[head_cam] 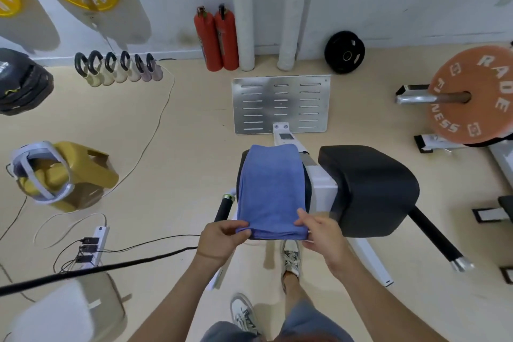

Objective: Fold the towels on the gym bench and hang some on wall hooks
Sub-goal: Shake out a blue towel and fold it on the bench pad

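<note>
A blue towel [270,189] lies folded lengthwise over a black pad of the gym bench [369,189], its near end doubled over. My left hand [222,239] pinches the near left corner of the towel. My right hand [322,230] pinches the near right corner, thumb on top. Both corners are lifted slightly off the pad. No wall hooks are in view.
A metal footplate [280,104] stands beyond the bench. Two red fire extinguishers [216,39] lean at the wall. Kettlebells [119,68], a gold weight [66,172], a power strip [95,244] with cables, and an orange plate [474,97] on a bar surround the spot.
</note>
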{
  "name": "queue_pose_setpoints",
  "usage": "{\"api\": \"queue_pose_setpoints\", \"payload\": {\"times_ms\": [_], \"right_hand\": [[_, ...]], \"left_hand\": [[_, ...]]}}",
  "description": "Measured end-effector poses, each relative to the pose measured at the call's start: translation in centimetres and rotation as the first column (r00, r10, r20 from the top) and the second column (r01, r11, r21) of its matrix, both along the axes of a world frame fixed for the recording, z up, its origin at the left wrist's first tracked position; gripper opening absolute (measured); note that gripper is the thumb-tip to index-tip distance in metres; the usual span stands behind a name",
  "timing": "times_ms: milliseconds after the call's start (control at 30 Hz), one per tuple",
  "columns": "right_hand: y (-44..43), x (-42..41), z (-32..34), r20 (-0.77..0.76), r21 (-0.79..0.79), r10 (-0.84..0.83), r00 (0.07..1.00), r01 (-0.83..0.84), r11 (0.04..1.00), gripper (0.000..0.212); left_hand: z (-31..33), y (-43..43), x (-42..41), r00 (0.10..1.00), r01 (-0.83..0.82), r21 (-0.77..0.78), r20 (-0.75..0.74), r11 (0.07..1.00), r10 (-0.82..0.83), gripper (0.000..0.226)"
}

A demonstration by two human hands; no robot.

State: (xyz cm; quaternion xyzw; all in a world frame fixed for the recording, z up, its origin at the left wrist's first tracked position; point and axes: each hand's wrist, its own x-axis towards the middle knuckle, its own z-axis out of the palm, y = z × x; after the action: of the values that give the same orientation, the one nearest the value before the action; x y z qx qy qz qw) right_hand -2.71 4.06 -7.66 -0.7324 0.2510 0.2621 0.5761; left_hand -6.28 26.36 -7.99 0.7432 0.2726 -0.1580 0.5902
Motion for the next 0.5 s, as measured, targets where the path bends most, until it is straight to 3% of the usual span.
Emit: {"api": "queue_pose_setpoints", "payload": {"times_ms": [67, 133, 233, 400, 500], "right_hand": [[0.3, -0.4, 0.2, -0.05, 0.034, -0.131, 0.99, 0.133, 0.991, 0.031], [1.0, -0.8, 0.1, -0.058, 0.034, -0.189, 0.98, 0.191, 0.981, 0.021], [1.9, -1.5, 0.0, -0.032, 0.027, -0.23, 0.973, 0.231, 0.973, 0.024], [2.6, -3.9, 0.4, 0.15, -0.212, 0.06, 0.987, -0.027, 0.977, 0.028], [2.4, -5.0, -0.1, 0.064, -0.112, 0.159, 0.985, -0.151, 0.982, 0.041]], "left_hand": [[0.4, -0.4, -0.2, 0.995, -0.095, -0.078, -0.004, 0.992, 0.095, 0.001], [0.3, -1.0, -0.4, 0.986, -0.165, -0.07, 0.006, 0.984, 0.166, 0.011], [0.1, -1.6, -0.9, 0.98, -0.196, -0.08, 0.022, 0.977, 0.198, 0.009], [-0.5, -1.3, -2.7, 1.0, -0.008, -0.145, 0.027, 0.989, 0.012, 0.024], [-1.2, -0.5, -4.2, 0.986, 0.165, -0.087, 0.019, 0.982, -0.164, 0.038]]}}
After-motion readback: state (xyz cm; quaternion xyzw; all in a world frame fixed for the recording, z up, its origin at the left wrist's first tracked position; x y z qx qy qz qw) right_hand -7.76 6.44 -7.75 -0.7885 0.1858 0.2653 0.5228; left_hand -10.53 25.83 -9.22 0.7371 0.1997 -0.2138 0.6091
